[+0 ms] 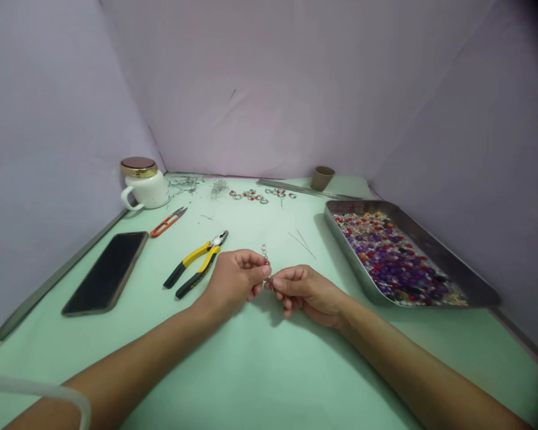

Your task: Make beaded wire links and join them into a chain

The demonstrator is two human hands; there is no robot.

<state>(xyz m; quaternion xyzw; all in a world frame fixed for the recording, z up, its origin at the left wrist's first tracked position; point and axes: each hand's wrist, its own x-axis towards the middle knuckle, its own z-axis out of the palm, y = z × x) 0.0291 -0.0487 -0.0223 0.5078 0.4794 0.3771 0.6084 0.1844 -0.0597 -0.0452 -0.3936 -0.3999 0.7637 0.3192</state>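
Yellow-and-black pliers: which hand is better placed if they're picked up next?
Likely the left hand: it is beside the pliers, the right hand farther off. The left would first have to release the beaded piece it pinches.

The head-worn view looks forward and down from six o'clock across the bench (269, 382), the left fingers (253, 258) and right fingers (291, 288) near below centre, and faces the far wall (269, 101) at twelve.
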